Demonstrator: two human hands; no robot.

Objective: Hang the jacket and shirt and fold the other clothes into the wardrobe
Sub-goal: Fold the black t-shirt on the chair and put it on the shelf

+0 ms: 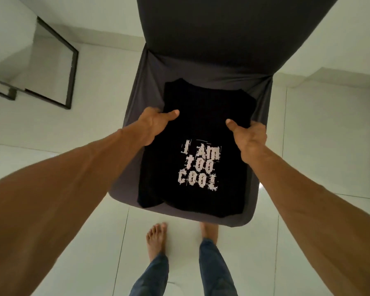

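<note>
Both bare forearms reach out from the camera, and below them, between the arms, stand two bare feet (156,238) in blue jeans (214,268) on the pale tiled floor (308,167).

The left hand (152,127) and right hand (249,137) each grip a side edge of the black T-shirt (201,129). Each thumb presses on top of the cloth. The fingers go under the edge and are hidden, so how far they curl I cannot tell.

The T-shirt lies flat between the hands on the grey chair seat (126,180), its white print facing up on the near side of the thumbs and its neck end beyond them, toward the chair back (222,28). A dark-framed panel (72,77) leans well off to the outer side of the left hand.

Progress looks partial. The T-shirt's sides appear already turned in, giving a narrow strip. Folding it across its length seems to be the step in hand, and it is not yet in the wardrobe. No wardrobe, jacket or shirt is in view, so whether the hanging is done cannot be judged.
</note>
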